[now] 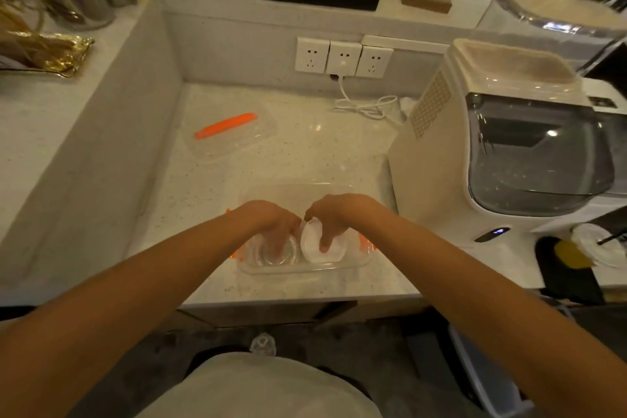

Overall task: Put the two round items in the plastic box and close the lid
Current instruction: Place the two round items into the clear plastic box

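Note:
A clear plastic box (305,267) with orange side clips sits near the counter's front edge. Inside it, on the left, lies a clear round item (276,256); my left hand (271,220) reaches down with its fingers on it. On the right side of the box sits a white round item (314,248), tilted, with my right hand (334,214) gripping its top. The box's clear lid (230,141), with an orange clip along one edge, lies apart on the counter at the back left.
A white appliance (492,153) with a dark window stands close to the right of the box. A white cable (366,105) runs from wall sockets (342,58) at the back. A raised ledge borders the counter on the left and back.

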